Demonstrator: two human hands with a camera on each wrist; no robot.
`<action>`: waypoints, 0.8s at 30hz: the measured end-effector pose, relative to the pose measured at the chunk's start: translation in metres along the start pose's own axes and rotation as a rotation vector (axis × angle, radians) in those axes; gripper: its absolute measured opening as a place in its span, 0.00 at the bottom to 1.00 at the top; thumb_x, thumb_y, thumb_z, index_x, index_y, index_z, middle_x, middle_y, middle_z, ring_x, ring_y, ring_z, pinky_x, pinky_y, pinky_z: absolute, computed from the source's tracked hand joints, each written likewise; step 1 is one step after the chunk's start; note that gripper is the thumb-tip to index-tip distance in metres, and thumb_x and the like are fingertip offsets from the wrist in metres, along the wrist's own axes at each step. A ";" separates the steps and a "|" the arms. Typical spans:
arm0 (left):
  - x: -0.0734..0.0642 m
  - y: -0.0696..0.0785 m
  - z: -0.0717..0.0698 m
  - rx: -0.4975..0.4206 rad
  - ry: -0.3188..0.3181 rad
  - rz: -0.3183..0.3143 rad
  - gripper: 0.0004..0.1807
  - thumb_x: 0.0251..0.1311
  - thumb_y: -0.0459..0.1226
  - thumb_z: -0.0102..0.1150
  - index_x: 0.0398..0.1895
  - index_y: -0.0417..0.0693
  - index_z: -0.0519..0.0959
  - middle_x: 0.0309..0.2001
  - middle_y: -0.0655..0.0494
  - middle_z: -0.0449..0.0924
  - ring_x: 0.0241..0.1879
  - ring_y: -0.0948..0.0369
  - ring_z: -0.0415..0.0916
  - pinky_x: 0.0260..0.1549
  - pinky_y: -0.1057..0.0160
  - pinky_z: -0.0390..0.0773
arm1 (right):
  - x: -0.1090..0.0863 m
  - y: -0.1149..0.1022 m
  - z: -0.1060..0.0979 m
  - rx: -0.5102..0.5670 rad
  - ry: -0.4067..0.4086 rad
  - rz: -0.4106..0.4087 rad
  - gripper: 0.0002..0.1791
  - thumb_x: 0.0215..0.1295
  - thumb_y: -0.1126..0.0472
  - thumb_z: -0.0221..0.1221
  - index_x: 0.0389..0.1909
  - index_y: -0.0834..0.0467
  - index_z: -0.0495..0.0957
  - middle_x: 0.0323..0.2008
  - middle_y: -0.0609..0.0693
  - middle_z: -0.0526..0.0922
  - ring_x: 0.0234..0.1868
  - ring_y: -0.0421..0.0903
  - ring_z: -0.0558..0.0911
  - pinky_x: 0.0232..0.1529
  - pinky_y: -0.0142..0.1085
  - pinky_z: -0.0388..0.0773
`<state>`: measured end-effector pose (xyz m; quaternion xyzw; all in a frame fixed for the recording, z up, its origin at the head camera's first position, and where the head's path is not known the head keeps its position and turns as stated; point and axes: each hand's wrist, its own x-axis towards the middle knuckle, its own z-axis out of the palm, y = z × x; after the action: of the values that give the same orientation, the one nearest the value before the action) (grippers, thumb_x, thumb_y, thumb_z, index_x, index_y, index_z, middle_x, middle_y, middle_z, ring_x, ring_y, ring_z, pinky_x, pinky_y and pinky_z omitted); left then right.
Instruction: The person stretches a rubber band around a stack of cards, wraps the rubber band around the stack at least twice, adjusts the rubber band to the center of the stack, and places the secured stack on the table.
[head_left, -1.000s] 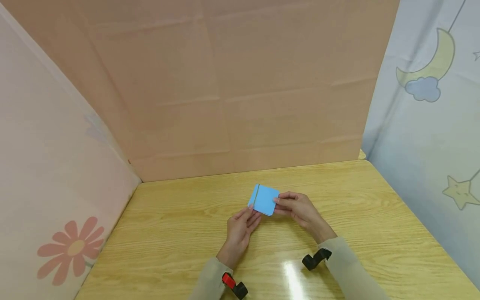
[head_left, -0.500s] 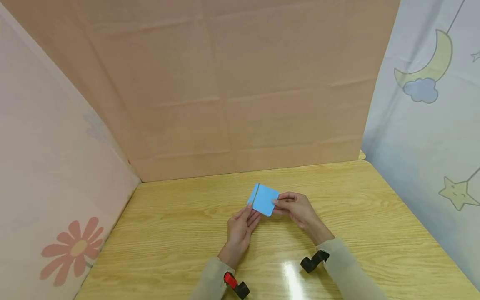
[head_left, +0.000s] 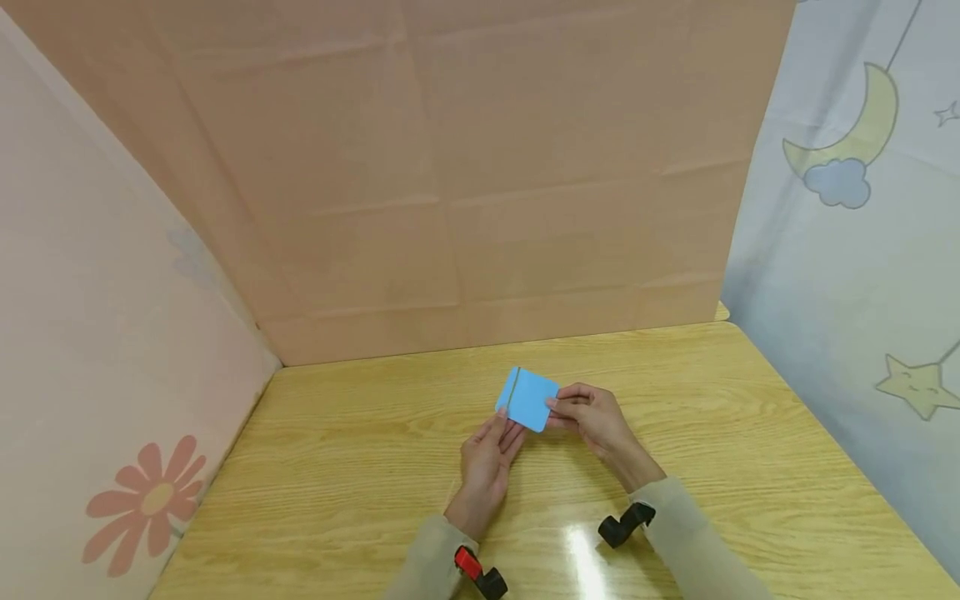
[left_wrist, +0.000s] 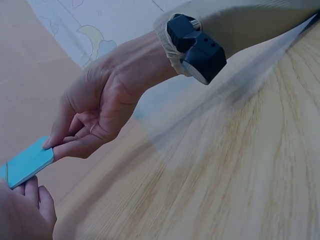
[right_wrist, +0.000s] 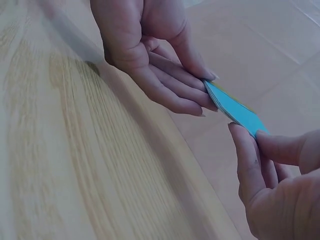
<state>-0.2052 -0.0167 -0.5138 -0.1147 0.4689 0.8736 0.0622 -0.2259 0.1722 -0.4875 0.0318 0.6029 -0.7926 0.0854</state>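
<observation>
Both hands hold a thin stack of blue square cards point(head_left: 534, 403) above the table. A narrow rubber band point(head_left: 513, 387) runs across the stack near its left edge. My left hand point(head_left: 483, 467) pinches the near left corner, thumb on top and fingers underneath. At the right edge, my right hand point(head_left: 600, 423) pinches the stack between thumb and fingers. Layered edges of the cards point(right_wrist: 232, 107) show in the right wrist view. In the left wrist view, the stack point(left_wrist: 31, 162) is tilted, with the right thumb on its upper face.
The wood-grain table point(head_left: 360, 442) spreads beneath the hands. A brown sheet point(head_left: 450, 183) stands along its back edge. Printed cloths hang at the left point(head_left: 97, 333) and right point(head_left: 832, 275). Each wrist wears a small black camera mount point(head_left: 626, 525).
The left wrist and forearm have shifted slightly to the right. Both hands keep their hold, and the card stack stays in nearly the same place.
</observation>
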 end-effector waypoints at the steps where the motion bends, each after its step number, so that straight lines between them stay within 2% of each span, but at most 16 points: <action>1: 0.000 -0.001 0.001 -0.003 0.002 0.001 0.25 0.79 0.39 0.56 0.69 0.27 0.72 0.55 0.39 0.87 0.60 0.50 0.84 0.69 0.47 0.78 | 0.000 0.000 0.000 0.004 0.000 0.003 0.08 0.70 0.72 0.65 0.46 0.66 0.77 0.32 0.49 0.85 0.34 0.45 0.89 0.46 0.37 0.91; 7: -0.004 -0.006 0.008 -0.003 -0.025 0.011 0.26 0.80 0.40 0.55 0.70 0.28 0.71 0.61 0.35 0.83 0.63 0.49 0.82 0.70 0.46 0.77 | 0.000 -0.001 0.001 0.011 0.000 -0.011 0.07 0.71 0.72 0.64 0.46 0.67 0.77 0.32 0.49 0.84 0.34 0.45 0.89 0.46 0.36 0.91; 11: -0.006 -0.009 0.011 -0.009 -0.051 -0.002 0.27 0.79 0.41 0.56 0.70 0.29 0.72 0.63 0.36 0.82 0.64 0.49 0.82 0.70 0.47 0.77 | 0.001 -0.003 0.001 0.014 0.010 -0.013 0.07 0.71 0.72 0.64 0.45 0.67 0.77 0.32 0.49 0.83 0.34 0.45 0.89 0.47 0.37 0.91; 17: -0.007 -0.010 0.013 -0.009 -0.049 -0.030 0.25 0.79 0.40 0.57 0.69 0.30 0.73 0.60 0.38 0.84 0.61 0.51 0.84 0.69 0.47 0.78 | -0.001 -0.007 -0.003 -0.002 0.002 0.009 0.08 0.70 0.71 0.65 0.45 0.66 0.77 0.32 0.49 0.84 0.35 0.45 0.89 0.48 0.38 0.91; 24: -0.006 -0.007 0.010 0.042 -0.067 -0.045 0.26 0.78 0.41 0.58 0.68 0.29 0.74 0.59 0.36 0.85 0.59 0.51 0.85 0.68 0.46 0.79 | -0.001 -0.007 -0.009 -0.007 -0.034 0.024 0.08 0.71 0.70 0.65 0.46 0.65 0.77 0.34 0.50 0.84 0.37 0.45 0.89 0.51 0.40 0.90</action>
<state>-0.1989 -0.0044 -0.5122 -0.0945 0.4820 0.8653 0.0999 -0.2266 0.1824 -0.4825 0.0252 0.6038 -0.7898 0.1051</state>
